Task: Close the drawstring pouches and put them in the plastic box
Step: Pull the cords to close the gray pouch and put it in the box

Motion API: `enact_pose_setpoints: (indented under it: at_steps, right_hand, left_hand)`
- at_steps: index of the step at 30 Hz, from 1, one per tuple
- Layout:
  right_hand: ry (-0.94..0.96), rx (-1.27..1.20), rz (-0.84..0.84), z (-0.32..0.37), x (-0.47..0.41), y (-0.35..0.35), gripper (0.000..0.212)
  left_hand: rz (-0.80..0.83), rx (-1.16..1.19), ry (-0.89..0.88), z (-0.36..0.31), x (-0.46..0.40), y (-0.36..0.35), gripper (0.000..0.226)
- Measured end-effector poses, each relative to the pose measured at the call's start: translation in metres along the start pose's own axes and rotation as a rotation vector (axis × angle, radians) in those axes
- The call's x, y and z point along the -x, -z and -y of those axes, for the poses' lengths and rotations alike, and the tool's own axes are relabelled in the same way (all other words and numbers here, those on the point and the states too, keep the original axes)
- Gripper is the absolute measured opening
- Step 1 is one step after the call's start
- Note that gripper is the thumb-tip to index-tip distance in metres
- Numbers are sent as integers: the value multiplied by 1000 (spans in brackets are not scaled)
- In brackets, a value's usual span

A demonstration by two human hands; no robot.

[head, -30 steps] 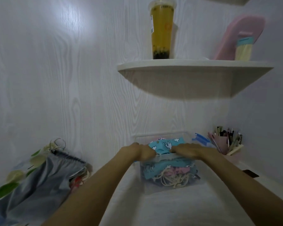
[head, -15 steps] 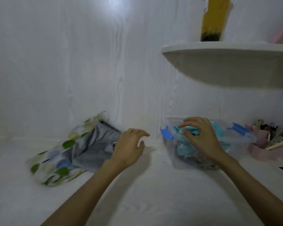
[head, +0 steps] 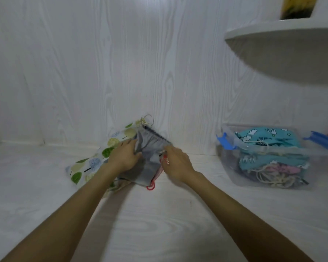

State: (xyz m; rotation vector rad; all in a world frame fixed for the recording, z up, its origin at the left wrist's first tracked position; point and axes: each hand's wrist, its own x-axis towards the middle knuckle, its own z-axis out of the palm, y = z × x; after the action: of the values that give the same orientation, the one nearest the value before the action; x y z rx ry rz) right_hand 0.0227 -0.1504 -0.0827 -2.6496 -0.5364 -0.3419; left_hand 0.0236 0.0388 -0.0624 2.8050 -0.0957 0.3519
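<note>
Left hand (head: 124, 156) and right hand (head: 176, 163) both pinch the soft grey drawstring pouch (head: 150, 157), atop a leaf-print pouch (head: 91, 163), well left of the clear plastic box (head: 318, 154).

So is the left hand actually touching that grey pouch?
Touching. The head view shows the left hand with its fingers curled onto the grey pouch and pinching its edge, with no gap between them.
</note>
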Motion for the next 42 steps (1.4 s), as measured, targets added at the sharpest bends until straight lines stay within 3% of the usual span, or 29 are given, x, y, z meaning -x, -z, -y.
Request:
enact_pose_setpoints:
  at_steps: [3, 6, 9, 13, 16, 18, 23, 27, 30, 33, 36, 38, 42]
  right_hand:
    - [-176, -27, -28, 0, -31, 4, 47]
    - [-378, -160, 79, -6, -56, 6, 59]
    - [-460, -246, 135, -15, -71, -1, 48]
    - [-425, -302, 4, -30, -73, -2, 17]
    - [-372, -475, -66, -38, -73, 10, 8]
    - [-319, -580, -111, -39, -74, 27, 8]
    - [-191, -664, -211, -24, -81, 83, 15]
    - [-41, -596, -478, -5, -81, 127, 10]
    - [125, -519, -639, 8, -59, 148, 12]
    - [196, -411, -543, 4, -23, 143, 18]
    - [155, -294, -391, -19, 15, 113, 21]
    - [125, -246, -298, -37, 40, 91, 20]
    - [8, -337, -32, -55, 83, 61, 24]
  left_hand:
    - [-45, 236, 27, 0, -27, 8, 23]
    - [-44, 402, 45, -6, -51, 11, 12]
    - [-70, 459, 67, -8, -72, 4, 27]
    - [-207, 501, 252, -9, -82, -1, 49]
    - [-198, 443, 233, -13, -81, 2, 24]
    - [-206, 473, 237, -17, -82, 10, 25]
    - [-232, 1088, 280, -34, -91, 58, 27]
    - [-313, 1218, 135, -55, -78, 100, 7]
    - [-451, 1313, 52, -69, -52, 111, 12]
    - [-397, 1371, 92, -66, -20, 95, 16]
    - [-221, 1339, 193, -58, 24, 59, 7]
    - [-106, 1258, 218, -50, 50, 34, 13]
    - [34, 1158, 168, -37, 93, 6, 15]
